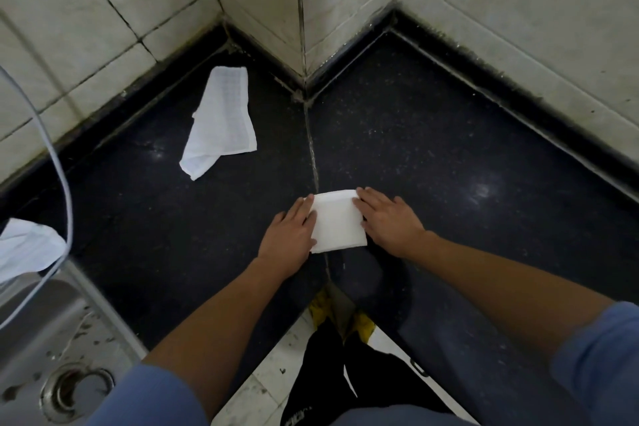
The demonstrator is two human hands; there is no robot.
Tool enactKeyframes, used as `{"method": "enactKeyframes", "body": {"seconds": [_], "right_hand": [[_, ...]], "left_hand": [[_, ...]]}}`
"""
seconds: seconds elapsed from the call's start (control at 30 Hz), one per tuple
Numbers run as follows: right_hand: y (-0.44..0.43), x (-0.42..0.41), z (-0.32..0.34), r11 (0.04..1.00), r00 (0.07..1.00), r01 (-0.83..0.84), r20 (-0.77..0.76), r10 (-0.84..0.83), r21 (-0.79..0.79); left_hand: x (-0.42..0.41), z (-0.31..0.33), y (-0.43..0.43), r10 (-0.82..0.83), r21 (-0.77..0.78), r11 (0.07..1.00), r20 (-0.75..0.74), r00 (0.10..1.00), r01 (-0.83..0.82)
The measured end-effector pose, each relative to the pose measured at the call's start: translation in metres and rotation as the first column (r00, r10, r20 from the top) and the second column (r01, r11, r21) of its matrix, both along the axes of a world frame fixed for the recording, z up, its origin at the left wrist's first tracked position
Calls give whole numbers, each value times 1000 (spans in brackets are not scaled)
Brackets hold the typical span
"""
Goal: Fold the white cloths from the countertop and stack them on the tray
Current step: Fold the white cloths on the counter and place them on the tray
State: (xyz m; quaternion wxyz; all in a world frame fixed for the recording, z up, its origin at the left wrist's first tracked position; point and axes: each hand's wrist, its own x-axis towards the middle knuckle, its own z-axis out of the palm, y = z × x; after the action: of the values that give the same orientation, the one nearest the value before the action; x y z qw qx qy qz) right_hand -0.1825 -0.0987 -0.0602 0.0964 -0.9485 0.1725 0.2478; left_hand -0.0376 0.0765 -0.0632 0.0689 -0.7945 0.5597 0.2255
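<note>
Blue sleeves [148, 398] lowest in frame; forearms converge on the folded white cloth [337, 221], lying on the dark countertop [432, 149] directly between both hands. Flat, fingers straight, no grasp: left hand [288, 235] and right hand [387, 221] press its side edges. Next crumpled white cloth [221, 121] lies ahead-left of the left hand, long axis running away; left is nearer. No tray in view.

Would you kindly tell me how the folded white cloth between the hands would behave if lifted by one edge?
Probably floppy: the folded cloth looks like thin fabric, and the loose cloth lies limp and creased. Its layers would likely fall open, since the left hand and right hand steady its edges. It may slide easily on the glossy countertop.
</note>
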Motion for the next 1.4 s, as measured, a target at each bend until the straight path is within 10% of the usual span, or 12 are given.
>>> {"method": "enactKeyframes", "body": {"seconds": [0.2,0.53,0.73,1.4], "right_hand": [[-12,22,4,995,909,99,407,-95,11],[5,93,10,980,989,121,-107,-105,159],[4,79,17,885,953,301,-88,-290,355],[-27,-268,153,624,527,763,395,-753,171]], "left_hand": [[2,0,0,45,-70,996,-36,998,-47],[22,7,50,252,-198,946,-52,966,-257],[35,8,56,258,-221,941,-23,966,-256],[-140,105,-128,-425,-449,787,103,899,423]]}}
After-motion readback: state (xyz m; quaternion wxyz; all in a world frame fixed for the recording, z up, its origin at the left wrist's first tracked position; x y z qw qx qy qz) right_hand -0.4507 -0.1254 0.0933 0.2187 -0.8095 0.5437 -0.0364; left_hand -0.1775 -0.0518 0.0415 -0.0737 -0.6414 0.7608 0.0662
